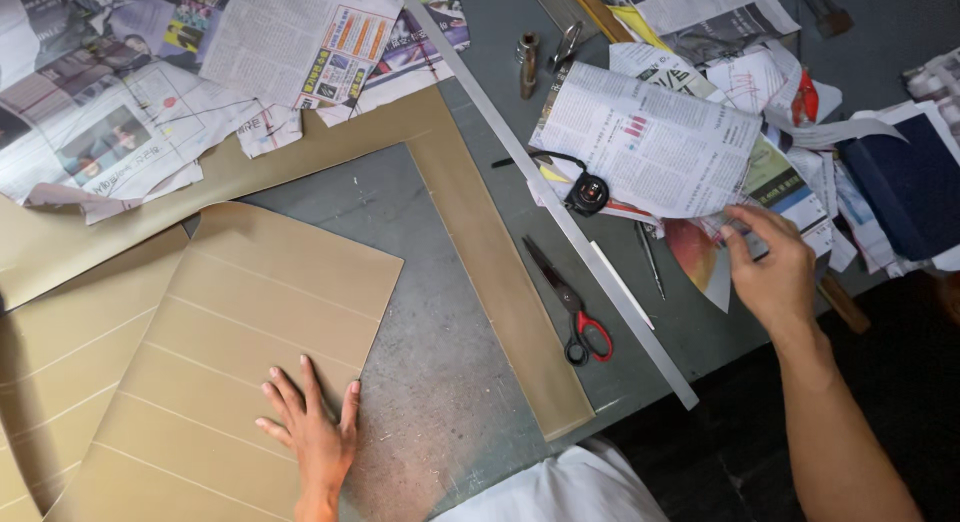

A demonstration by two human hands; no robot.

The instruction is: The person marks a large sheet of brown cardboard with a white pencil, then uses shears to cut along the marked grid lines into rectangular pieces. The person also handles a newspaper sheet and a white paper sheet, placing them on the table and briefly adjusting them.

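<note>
Only one pair of scissors (570,307), two hands: left hand (312,427), right hand (772,267).

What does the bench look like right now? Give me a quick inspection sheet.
Surface: grey worktable, scuffed, mostly covered.
Job's things: scored tan card sheet under the left hand; loose paper pile at the right hand.
Clutter: red-handled scissors, long metal ruler, tape measure, newspapers, L-shaped tan card frame, dark blue book.
Grippers: left hand flat, fingers spread on the card; right hand pinching the edge of the papers.
Cables: nothing seen.
Surroundings: dark floor to the right; white cloth at the near edge.
</note>
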